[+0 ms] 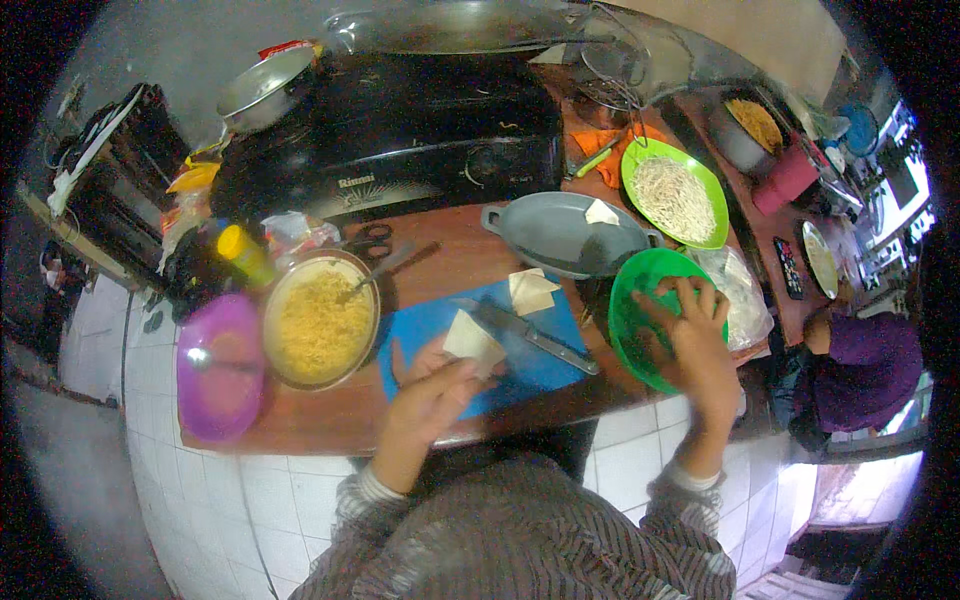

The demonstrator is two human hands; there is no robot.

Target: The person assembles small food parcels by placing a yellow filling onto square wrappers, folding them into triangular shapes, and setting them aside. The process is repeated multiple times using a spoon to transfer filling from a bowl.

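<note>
Left hand (432, 395) pinches a folded wrapper (472, 340) over the blue board (440, 330); right hand (690, 335), fingers spread open, reaches into the green bowl (630, 300) right of the board. Risk: the knife (530, 335) beside the wrapper could nick fingers or get knocked off.

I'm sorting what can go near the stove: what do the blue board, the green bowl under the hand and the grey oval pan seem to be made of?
The blue board looks like plastic: flat, evenly coloured, matte. The green bowl the right hand reaches into also seems plastic, bright and slightly glossy. The grey oval pan looks like cast metal, dull, with moulded handles, though that is less certain.
</note>
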